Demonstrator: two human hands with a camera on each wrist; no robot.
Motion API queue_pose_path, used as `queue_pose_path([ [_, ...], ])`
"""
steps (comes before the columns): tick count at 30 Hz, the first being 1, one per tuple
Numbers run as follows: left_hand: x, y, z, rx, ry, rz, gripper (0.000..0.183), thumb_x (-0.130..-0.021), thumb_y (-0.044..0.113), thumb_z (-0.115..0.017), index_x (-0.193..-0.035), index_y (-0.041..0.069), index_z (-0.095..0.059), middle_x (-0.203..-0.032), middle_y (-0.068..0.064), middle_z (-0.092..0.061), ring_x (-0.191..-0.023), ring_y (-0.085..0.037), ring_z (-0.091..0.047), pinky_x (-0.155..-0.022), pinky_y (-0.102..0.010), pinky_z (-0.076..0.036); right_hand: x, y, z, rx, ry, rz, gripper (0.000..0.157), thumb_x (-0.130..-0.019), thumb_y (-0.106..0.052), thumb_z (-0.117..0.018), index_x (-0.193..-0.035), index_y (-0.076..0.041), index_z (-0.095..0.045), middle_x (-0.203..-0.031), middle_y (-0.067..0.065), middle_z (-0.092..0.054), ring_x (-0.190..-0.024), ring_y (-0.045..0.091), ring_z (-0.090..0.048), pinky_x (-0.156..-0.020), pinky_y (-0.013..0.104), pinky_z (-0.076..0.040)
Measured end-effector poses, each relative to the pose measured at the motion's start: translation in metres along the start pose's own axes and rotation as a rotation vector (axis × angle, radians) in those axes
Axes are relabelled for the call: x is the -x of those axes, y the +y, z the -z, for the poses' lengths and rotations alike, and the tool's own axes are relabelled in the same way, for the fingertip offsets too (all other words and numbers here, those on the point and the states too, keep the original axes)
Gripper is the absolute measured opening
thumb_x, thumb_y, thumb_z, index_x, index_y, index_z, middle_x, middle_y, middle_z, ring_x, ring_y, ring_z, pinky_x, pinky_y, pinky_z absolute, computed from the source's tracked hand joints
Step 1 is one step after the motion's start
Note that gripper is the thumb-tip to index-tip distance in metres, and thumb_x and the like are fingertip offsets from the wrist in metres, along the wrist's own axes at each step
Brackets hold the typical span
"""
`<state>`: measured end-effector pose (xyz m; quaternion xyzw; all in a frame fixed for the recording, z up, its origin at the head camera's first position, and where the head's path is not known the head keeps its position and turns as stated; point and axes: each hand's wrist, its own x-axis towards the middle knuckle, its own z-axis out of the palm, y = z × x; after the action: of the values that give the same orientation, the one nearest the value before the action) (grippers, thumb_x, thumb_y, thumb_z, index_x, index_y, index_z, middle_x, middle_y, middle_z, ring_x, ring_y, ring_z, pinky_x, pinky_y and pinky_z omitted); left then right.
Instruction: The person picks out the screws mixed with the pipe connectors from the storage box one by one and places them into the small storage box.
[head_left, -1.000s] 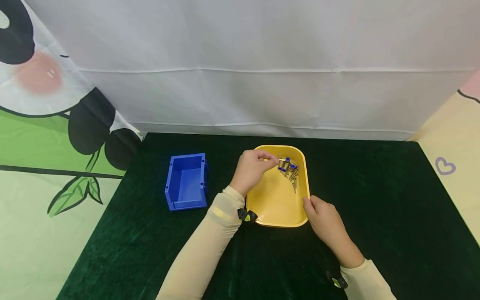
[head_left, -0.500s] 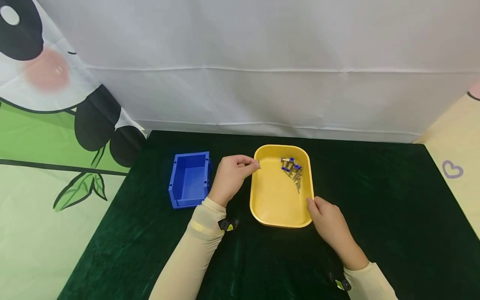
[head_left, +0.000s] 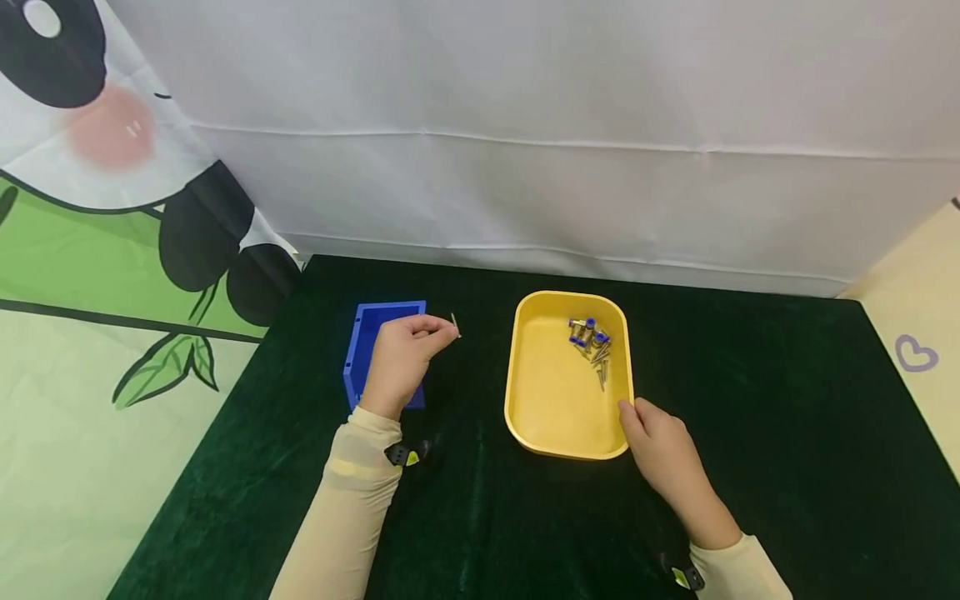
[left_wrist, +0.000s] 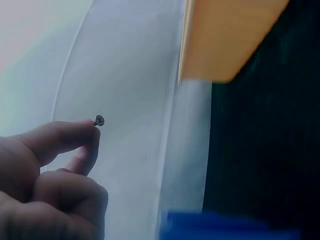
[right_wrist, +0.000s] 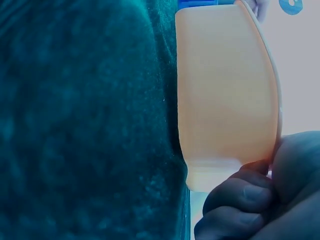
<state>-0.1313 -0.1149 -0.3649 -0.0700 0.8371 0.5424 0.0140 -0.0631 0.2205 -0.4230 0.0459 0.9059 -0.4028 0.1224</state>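
Note:
Between thumb and forefinger my left hand (head_left: 401,358) pinches a small screw (head_left: 455,325). Its cross-slotted head (left_wrist: 100,120) shows clearly in the left wrist view. That hand hovers over the blue bin (head_left: 363,337) and covers part of it, so the bin's inside is partly hidden. My right hand (head_left: 663,454) grips the right rim of the yellow tray (head_left: 551,425), thumb on top and fingers curled beneath the rim in the right wrist view. Inside the tray, toward its right side, lie several brass fittings with blue ends (head_left: 588,333) and several loose screws (head_left: 602,367).
A dark green cloth (head_left: 465,517) covers the table, with a strip of it between bin and tray. Behind the table hangs a white sheet (head_left: 525,192). A printed cartoon panel (head_left: 187,375) stands on the left.
My left hand has moved left with the screw, from above the tray to the blue bin. My right hand stays at the tray's rim. The view has shifted slightly.

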Motion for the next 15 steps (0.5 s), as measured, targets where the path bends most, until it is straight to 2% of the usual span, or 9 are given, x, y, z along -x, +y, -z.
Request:
queue_pose_path([
  [2, 0.001, -0.004, 0.009, 0.004, 0.021, 0.016, 0.019, -0.094, 0.037, -0.069, -0.099, 0.019, -0.075, -0.070, -0.002, -0.053, -0.062, -0.020, -0.047, -0.054, -0.029, -0.038, 0.000, 0.001, 0.000, -0.005, -0.001, 0.002, 0.038, -0.107, -0.038, -0.042, -0.108, -0.006, -0.062, -0.073, 0.007, -0.054, -0.057, 0.022, -0.052, -0.051, 0.028, -0.042],
  [3, 0.002, -0.006, 0.012, 0.005, 0.031, 0.026, 0.020, -0.094, 0.037, -0.069, -0.099, 0.019, -0.075, -0.069, -0.004, -0.050, -0.061, -0.020, -0.045, -0.054, -0.030, -0.036, 0.000, 0.001, -0.001, -0.008, -0.002, 0.002, 0.039, -0.107, -0.038, -0.042, -0.109, -0.006, -0.062, -0.073, 0.008, -0.055, -0.057, 0.022, -0.052, -0.051, 0.028, -0.042],
  [5, 0.003, -0.011, 0.019, -0.004, 0.050, 0.049, 0.021, -0.094, 0.038, -0.068, -0.101, 0.019, -0.074, -0.070, -0.008, -0.050, -0.063, -0.022, -0.048, -0.056, -0.030, -0.037, 0.001, 0.002, -0.001, -0.011, -0.005, -0.003, 0.039, -0.106, -0.039, -0.041, -0.111, -0.006, -0.062, -0.074, 0.008, -0.055, -0.057, 0.022, -0.052, -0.051, 0.028, -0.042],
  [9, 0.003, -0.020, 0.028, -0.029, 0.082, 0.083, 0.024, -0.095, 0.039, -0.067, -0.103, 0.017, -0.074, -0.081, -0.015, -0.058, -0.075, -0.026, -0.052, -0.069, -0.035, -0.038, 0.001, 0.002, -0.002, -0.013, -0.006, -0.012, 0.039, -0.106, -0.040, -0.041, -0.112, -0.007, -0.062, -0.076, 0.009, -0.057, -0.057, 0.022, -0.053, -0.052, 0.027, -0.043],
  [15, 0.001, -0.033, 0.034, -0.067, 0.119, 0.119, 0.025, -0.096, 0.039, -0.065, -0.105, 0.017, -0.073, -0.086, -0.014, -0.058, -0.074, -0.025, -0.051, -0.067, -0.034, -0.038, 0.000, 0.003, -0.002, -0.015, 0.005, 0.003, 0.039, -0.107, -0.039, -0.041, -0.114, -0.006, -0.062, -0.076, 0.009, -0.056, -0.058, 0.022, -0.052, -0.052, 0.027, -0.042],
])
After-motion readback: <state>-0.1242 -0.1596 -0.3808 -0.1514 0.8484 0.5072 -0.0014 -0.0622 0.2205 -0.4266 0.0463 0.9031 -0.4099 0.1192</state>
